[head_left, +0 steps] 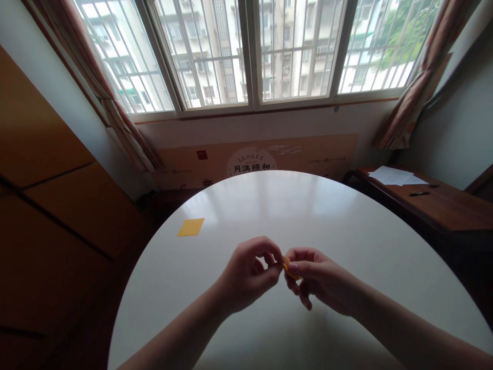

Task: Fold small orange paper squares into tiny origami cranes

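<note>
Between my two hands, above the white table (185, 298), is a small folded piece of yellow paper (291, 271). My right hand (321, 275) pinches it between thumb and fingers, with the lower fingers curled beneath. My left hand (252, 272) has its thumb and fingertips closed together at the paper's left edge. The fingers cover much of the paper, so its folded shape is hard to make out. A flat yellow square of paper (191, 227) lies on the table, farther off to the left.
The round table's far edge faces a low printed panel (331, 149) under a barred window (215, 51). A brown wooden side table (454, 205) at the right bears white sheets (396, 176) and a dark pen (419, 194). Wooden cabinets (50, 221) stand at the left.
</note>
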`<state>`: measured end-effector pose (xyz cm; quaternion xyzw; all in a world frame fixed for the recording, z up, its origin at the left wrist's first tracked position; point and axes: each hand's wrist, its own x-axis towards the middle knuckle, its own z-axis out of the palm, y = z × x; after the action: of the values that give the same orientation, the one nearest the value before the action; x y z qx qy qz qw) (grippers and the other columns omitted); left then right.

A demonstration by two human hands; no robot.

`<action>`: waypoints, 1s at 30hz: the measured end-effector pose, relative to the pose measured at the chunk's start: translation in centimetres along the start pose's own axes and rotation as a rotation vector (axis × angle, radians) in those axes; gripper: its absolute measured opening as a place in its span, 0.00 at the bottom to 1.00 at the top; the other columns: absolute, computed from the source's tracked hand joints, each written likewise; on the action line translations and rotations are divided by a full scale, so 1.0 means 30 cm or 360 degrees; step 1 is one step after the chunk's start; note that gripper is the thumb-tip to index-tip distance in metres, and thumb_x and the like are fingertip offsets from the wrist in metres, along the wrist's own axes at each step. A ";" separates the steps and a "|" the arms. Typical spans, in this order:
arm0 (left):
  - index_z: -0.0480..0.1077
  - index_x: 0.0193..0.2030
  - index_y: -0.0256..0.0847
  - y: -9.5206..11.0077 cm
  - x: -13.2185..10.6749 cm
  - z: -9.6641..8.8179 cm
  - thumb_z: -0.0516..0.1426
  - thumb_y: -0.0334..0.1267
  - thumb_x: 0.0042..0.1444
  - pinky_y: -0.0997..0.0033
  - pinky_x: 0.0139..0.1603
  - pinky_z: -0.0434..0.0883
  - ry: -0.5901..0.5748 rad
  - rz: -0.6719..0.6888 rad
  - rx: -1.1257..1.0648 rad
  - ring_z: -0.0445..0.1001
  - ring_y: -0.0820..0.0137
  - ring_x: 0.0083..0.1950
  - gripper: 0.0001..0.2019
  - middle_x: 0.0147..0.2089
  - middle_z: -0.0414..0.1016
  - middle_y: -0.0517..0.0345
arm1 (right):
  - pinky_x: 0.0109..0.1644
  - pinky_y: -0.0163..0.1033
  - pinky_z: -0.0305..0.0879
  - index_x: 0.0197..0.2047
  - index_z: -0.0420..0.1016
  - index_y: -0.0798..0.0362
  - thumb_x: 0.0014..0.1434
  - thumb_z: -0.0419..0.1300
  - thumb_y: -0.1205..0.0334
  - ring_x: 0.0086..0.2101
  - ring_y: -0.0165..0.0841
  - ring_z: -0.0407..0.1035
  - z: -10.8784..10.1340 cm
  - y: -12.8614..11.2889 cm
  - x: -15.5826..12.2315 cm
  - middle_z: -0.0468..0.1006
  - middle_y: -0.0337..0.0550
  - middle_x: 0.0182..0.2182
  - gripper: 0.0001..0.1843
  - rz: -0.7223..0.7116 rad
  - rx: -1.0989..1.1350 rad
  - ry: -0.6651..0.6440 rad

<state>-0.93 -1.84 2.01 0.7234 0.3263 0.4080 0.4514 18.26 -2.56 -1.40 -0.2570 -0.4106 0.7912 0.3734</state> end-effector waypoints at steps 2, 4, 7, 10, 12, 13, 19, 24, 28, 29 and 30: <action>0.70 0.31 0.37 0.006 -0.003 -0.006 0.57 0.21 0.47 0.82 0.23 0.68 0.0009 0.0209 0.0195 0.72 0.76 0.29 0.08 0.33 0.73 0.58 | 0.18 0.26 0.68 0.33 0.76 0.57 0.54 0.72 0.57 0.23 0.26 0.68 0.005 0.002 0.001 0.76 0.40 0.24 0.14 -0.0027 -0.0088 0.0011; 0.70 0.31 0.37 0.006 -0.003 -0.012 0.57 0.20 0.48 0.83 0.23 0.68 -0.0013 0.0359 0.0309 0.73 0.77 0.29 0.09 0.34 0.73 0.58 | 0.18 0.26 0.68 0.33 0.77 0.57 0.53 0.73 0.56 0.25 0.28 0.69 0.009 0.005 0.003 0.76 0.41 0.25 0.14 -0.0072 -0.0176 0.0042; 0.70 0.32 0.37 0.001 0.001 -0.022 0.59 0.20 0.50 0.82 0.24 0.69 -0.0015 0.0562 0.0474 0.72 0.78 0.29 0.09 0.35 0.73 0.58 | 0.18 0.27 0.69 0.33 0.79 0.57 0.53 0.73 0.56 0.28 0.30 0.70 0.012 0.011 0.005 0.77 0.42 0.28 0.14 -0.0171 -0.0267 0.0112; 0.72 0.34 0.38 0.003 0.002 -0.032 0.61 0.20 0.53 0.80 0.29 0.71 0.0035 0.0802 0.0656 0.72 0.77 0.30 0.09 0.36 0.75 0.58 | 0.18 0.27 0.68 0.32 0.80 0.56 0.53 0.74 0.56 0.28 0.30 0.70 0.015 0.013 0.003 0.77 0.42 0.28 0.13 -0.0248 -0.0298 0.0182; 0.73 0.36 0.39 0.008 -0.001 -0.037 0.62 0.21 0.54 0.77 0.32 0.73 0.0080 0.0948 0.0762 0.74 0.76 0.32 0.09 0.36 0.76 0.58 | 0.18 0.27 0.67 0.32 0.80 0.55 0.52 0.74 0.55 0.27 0.29 0.70 0.019 0.013 0.001 0.77 0.40 0.25 0.13 -0.0289 -0.0278 0.0227; 0.74 0.36 0.39 0.012 -0.002 -0.039 0.62 0.21 0.54 0.76 0.33 0.73 0.0106 0.1005 0.0812 0.75 0.75 0.33 0.09 0.36 0.77 0.57 | 0.17 0.27 0.67 0.32 0.81 0.55 0.51 0.75 0.55 0.27 0.29 0.70 0.023 0.012 -0.001 0.76 0.40 0.25 0.13 -0.0310 -0.0259 0.0246; 0.74 0.38 0.40 0.026 -0.008 -0.035 0.63 0.23 0.54 0.72 0.33 0.71 0.0205 0.1211 0.1112 0.73 0.72 0.33 0.09 0.37 0.78 0.56 | 0.19 0.26 0.65 0.31 0.82 0.54 0.48 0.76 0.55 0.27 0.29 0.69 0.056 0.013 -0.007 0.76 0.39 0.24 0.13 -0.0312 -0.0083 0.0322; 0.74 0.39 0.39 0.032 -0.013 -0.031 0.64 0.24 0.54 0.72 0.29 0.69 0.0251 0.1320 0.1273 0.71 0.72 0.30 0.08 0.37 0.78 0.55 | 0.19 0.26 0.63 0.31 0.82 0.54 0.46 0.77 0.54 0.25 0.27 0.65 0.070 0.024 -0.011 0.74 0.39 0.24 0.14 -0.0242 0.0084 0.0342; 0.75 0.39 0.39 0.029 -0.017 -0.029 0.64 0.25 0.54 0.72 0.29 0.69 0.0281 0.1351 0.1315 0.71 0.72 0.30 0.09 0.38 0.79 0.54 | 0.18 0.26 0.63 0.31 0.83 0.53 0.46 0.78 0.55 0.25 0.26 0.64 0.070 0.026 -0.011 0.74 0.38 0.24 0.14 -0.0232 0.0138 0.0344; 0.75 0.40 0.39 0.028 -0.018 -0.029 0.65 0.25 0.54 0.72 0.29 0.69 0.0279 0.1335 0.1308 0.71 0.72 0.30 0.09 0.38 0.79 0.54 | 0.18 0.26 0.63 0.31 0.83 0.53 0.46 0.78 0.54 0.25 0.26 0.64 0.071 0.025 -0.010 0.74 0.38 0.24 0.14 -0.0238 0.0139 0.0346; 0.75 0.40 0.40 0.027 -0.019 -0.028 0.65 0.25 0.54 0.72 0.30 0.70 0.0274 0.1316 0.1296 0.71 0.71 0.31 0.09 0.38 0.79 0.55 | 0.18 0.26 0.63 0.31 0.83 0.53 0.46 0.78 0.54 0.26 0.27 0.65 0.072 0.024 -0.010 0.74 0.38 0.24 0.14 -0.0247 0.0137 0.0348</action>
<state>-1.84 -2.30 2.81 0.8701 0.1829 0.4492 -0.0876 16.62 -4.07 -0.82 -0.2927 -0.3518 0.7441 0.4866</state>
